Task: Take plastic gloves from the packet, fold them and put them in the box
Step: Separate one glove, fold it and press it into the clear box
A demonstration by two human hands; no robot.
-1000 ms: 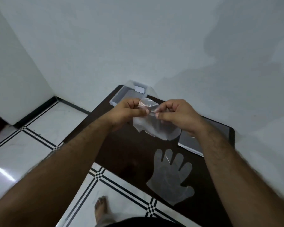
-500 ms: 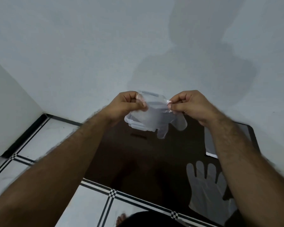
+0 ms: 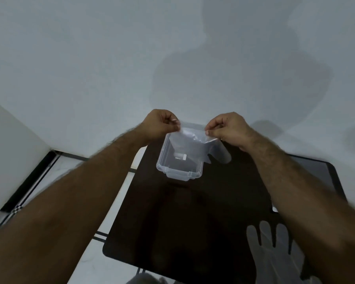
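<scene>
A folded clear plastic glove (image 3: 195, 143) hangs stretched between my left hand (image 3: 160, 125) and my right hand (image 3: 226, 128), each pinching an upper corner. It hangs directly over the open clear plastic box (image 3: 179, 171), which stands at the far side of the dark table (image 3: 182, 222). The glove's fingers droop past the box's right rim. A second clear glove (image 3: 275, 253) lies flat on the table at the near right, partly under my right forearm. A sliver of the packet (image 3: 275, 210) peeks out beside that forearm.
The table stands against a white wall (image 3: 131, 58). White floor tiles with black lines (image 3: 49, 181) show on the left. The table's left edge and near edge drop to the floor.
The view has swung up and left. Both hands have carried the glove forward, from in front of the box to above its opening, and have spread it wider.
</scene>
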